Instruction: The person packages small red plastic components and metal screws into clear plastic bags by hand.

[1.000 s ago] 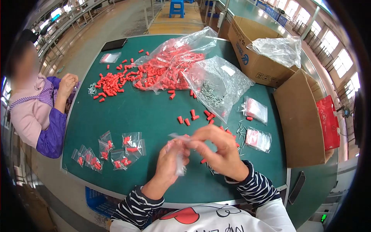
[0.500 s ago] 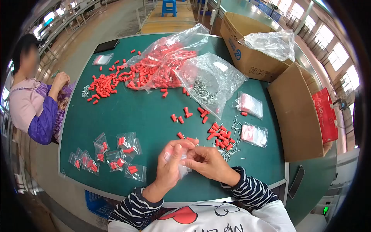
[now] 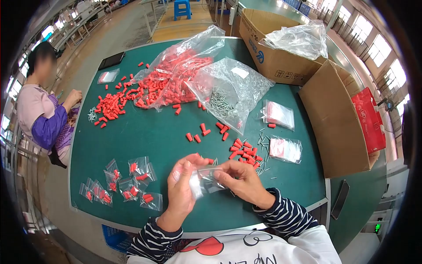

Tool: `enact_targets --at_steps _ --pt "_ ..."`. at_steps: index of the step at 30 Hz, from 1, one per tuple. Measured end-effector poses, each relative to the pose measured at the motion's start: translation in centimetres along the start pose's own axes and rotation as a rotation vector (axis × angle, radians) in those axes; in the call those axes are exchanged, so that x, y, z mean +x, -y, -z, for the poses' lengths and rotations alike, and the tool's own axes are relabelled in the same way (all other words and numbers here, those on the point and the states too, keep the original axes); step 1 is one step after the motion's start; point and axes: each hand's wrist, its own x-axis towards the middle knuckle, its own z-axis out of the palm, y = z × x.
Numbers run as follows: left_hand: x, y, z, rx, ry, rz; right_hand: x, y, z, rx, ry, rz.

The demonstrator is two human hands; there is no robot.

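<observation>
A small clear plastic bag [image 3: 203,184] is stretched between my hands above the table's near side. My left hand [image 3: 181,178] is closed on the bag's left part, thumb up. On its right end, the thumb and fingers of my right hand [image 3: 241,179] pinch the bag. Just beyond my fingers lies a red tapered plastic cap [image 3: 210,161], partly hidden. A pile of such red caps [image 3: 246,152] lies past my right hand, with thin silver nail-like pins [image 3: 263,143] around it. Filled zip bags [image 3: 140,169] holding red caps lie left of my left hand.
A large bag of red caps [image 3: 169,81] and a bag of silver pins [image 3: 222,103] lie across the table's back. Stacks of flat bags [image 3: 285,149] lie right. Cardboard boxes [image 3: 327,127] line the right edge. Another person [image 3: 48,105] sits at the left edge.
The bag, bunched up between my hands before, is now spread out flatter. My right hand has moved slightly right, away from my left. The whole view has shifted a little.
</observation>
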Motion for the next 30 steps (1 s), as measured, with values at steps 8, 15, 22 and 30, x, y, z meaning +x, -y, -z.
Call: enact_targets --at_steps 8,15,22,30 --pt "-0.4 -0.7 -0.1 0.568 0.153 0.007 -0.3 0.4 2.1 -0.140 0.087 0.046" --pt "-0.2 -0.4 0.2 0.738 0.211 -0.173 -0.4 0.7 2.4 -0.284 0.079 0.191" --pt "-0.2 0.1 0.6 0.873 0.183 -0.405 -0.4 0.7 2.3 -0.281 -0.001 0.424" --pt "-0.3 0.5 0.6 0.962 0.204 -0.580 -0.4 0.9 2.2 -0.471 0.009 0.491"
